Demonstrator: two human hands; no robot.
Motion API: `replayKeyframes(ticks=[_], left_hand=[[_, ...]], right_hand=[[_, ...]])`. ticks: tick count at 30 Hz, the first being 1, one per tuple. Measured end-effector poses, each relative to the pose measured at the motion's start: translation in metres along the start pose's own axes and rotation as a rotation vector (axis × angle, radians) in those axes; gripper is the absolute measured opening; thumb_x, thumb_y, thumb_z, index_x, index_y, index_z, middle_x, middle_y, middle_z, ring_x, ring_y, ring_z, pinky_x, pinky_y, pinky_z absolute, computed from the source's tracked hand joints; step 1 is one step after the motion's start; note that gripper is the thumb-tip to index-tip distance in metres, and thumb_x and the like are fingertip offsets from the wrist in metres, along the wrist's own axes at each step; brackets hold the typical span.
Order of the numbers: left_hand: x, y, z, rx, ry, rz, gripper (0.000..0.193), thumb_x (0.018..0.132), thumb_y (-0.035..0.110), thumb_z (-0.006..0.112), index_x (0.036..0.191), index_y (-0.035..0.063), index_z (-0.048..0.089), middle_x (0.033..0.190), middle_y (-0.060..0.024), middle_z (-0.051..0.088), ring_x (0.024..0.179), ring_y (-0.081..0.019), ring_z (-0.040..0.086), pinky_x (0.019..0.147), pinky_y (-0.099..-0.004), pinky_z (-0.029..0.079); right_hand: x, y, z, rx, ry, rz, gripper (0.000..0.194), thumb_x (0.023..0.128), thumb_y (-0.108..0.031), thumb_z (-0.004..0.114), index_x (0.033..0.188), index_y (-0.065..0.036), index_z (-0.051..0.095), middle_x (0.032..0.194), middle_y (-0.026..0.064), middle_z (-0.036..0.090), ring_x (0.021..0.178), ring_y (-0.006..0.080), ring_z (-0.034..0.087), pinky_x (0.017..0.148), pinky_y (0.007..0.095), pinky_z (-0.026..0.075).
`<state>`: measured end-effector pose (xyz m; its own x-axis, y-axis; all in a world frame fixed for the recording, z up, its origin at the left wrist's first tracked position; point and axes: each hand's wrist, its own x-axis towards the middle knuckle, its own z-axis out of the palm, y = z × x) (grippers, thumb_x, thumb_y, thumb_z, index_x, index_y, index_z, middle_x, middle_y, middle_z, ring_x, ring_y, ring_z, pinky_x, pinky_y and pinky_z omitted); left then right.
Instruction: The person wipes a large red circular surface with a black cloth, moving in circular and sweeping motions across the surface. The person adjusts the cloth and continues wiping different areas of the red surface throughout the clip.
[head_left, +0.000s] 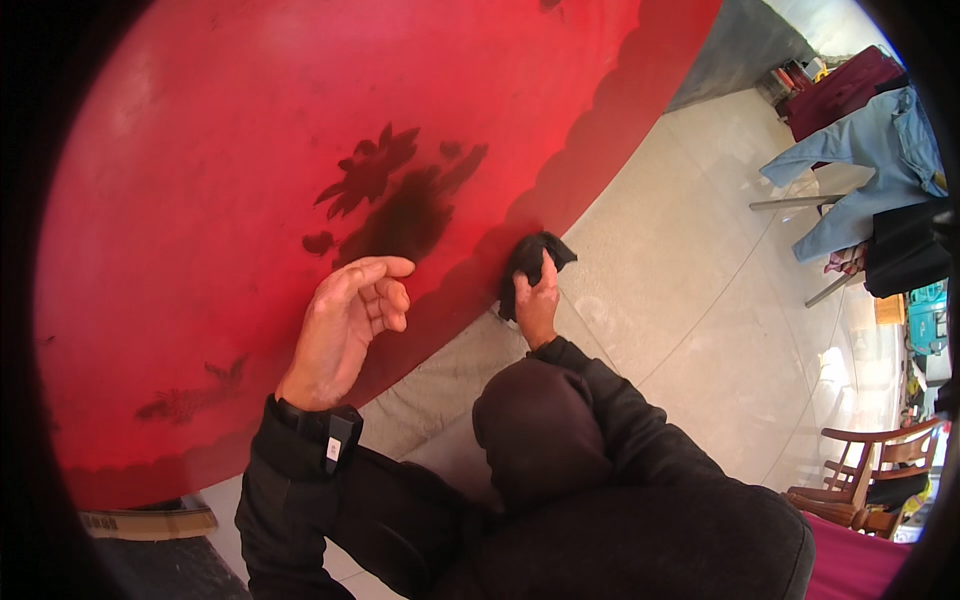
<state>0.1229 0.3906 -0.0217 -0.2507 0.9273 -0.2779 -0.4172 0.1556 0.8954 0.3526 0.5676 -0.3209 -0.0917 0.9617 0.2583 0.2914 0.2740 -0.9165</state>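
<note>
A large red sheet-like surface (225, 187) with a darker scalloped border fills the upper left of the head view. Dark leaf and flower shapes (367, 172) are on it, beside a dark smudged patch (401, 217). Just below that patch is my left hand (345, 322), its fingers loosely curled and apart, nothing seen in it. At the border of the red surface, my right hand (538, 296) grips a crumpled black cloth (529, 259) between thumb and fingers. A fainter dark fish-like figure (191, 397) shows at the lower left of the red surface.
Pale floor tiles (675, 247) stretch to the right. Light blue jeans (862, 150) and dark garments hang at the upper right. A wooden chair (862, 472) stands at the lower right. Under the red surface's lower left edge lies a cardboard piece (150, 523).
</note>
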Motion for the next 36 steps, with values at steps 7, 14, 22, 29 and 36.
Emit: replayKeyframes(ticks=[7,14,22,29,36], left_hand=[[0.001,-0.003,0.0,-0.001,0.003,-0.011,0.04,0.116,0.032,0.057,0.128,-0.0006,0.076,0.092,-0.0028,0.072,0.081,-0.0152,0.067,0.081,-0.0323,0.057],[0.0,-0.002,0.001,0.015,-0.007,-0.019,0.04,0.117,0.032,0.056,0.128,-0.0011,0.076,0.093,-0.0027,0.072,0.081,-0.0145,0.067,0.082,-0.0319,0.057],[-0.004,0.001,-0.002,0.032,-0.003,-0.004,0.042,0.117,0.033,0.054,0.13,-0.0023,0.074,0.093,-0.0033,0.072,0.081,-0.0138,0.065,0.083,-0.0316,0.057],[-0.001,-0.003,-0.009,0.013,-0.05,-0.007,0.041,0.118,0.031,0.052,0.128,-0.0011,0.075,0.098,-0.0038,0.076,0.085,-0.0124,0.07,0.084,-0.0302,0.059],[-0.005,-0.001,-0.002,0.014,0.0,-0.021,0.042,0.117,0.033,0.055,0.129,-0.0009,0.075,0.093,-0.0026,0.073,0.081,-0.0132,0.067,0.082,-0.0309,0.057]], right_hand=[[-0.004,-0.035,-0.007,0.094,-0.144,0.112,0.047,0.093,-0.022,0.087,0.123,0.003,0.062,0.099,0.0226,0.078,0.091,0.0375,0.078,0.084,0.0473,0.061],[-0.005,-0.011,-0.02,0.213,-0.327,0.228,0.046,0.091,-0.018,0.09,0.125,0.004,0.067,0.105,0.0157,0.08,0.095,0.0235,0.077,0.088,0.0385,0.062],[0.091,-0.046,-0.068,0.784,0.048,0.2,0.016,0.105,-0.012,0.074,0.119,-0.004,0.071,0.106,0.0055,0.076,0.088,0.0169,0.074,0.082,0.0328,0.062],[0.008,-0.05,-0.009,0.346,-0.347,0.084,0.047,0.099,-0.018,0.087,0.133,0.006,0.065,0.121,0.0162,0.077,0.109,0.0262,0.073,0.099,0.0412,0.059],[-0.056,0.011,0.015,0.495,-0.78,0.539,0.048,0.095,-0.005,0.086,0.139,0.003,0.068,0.12,0.0078,0.079,0.104,0.0197,0.076,0.099,0.0334,0.06]])
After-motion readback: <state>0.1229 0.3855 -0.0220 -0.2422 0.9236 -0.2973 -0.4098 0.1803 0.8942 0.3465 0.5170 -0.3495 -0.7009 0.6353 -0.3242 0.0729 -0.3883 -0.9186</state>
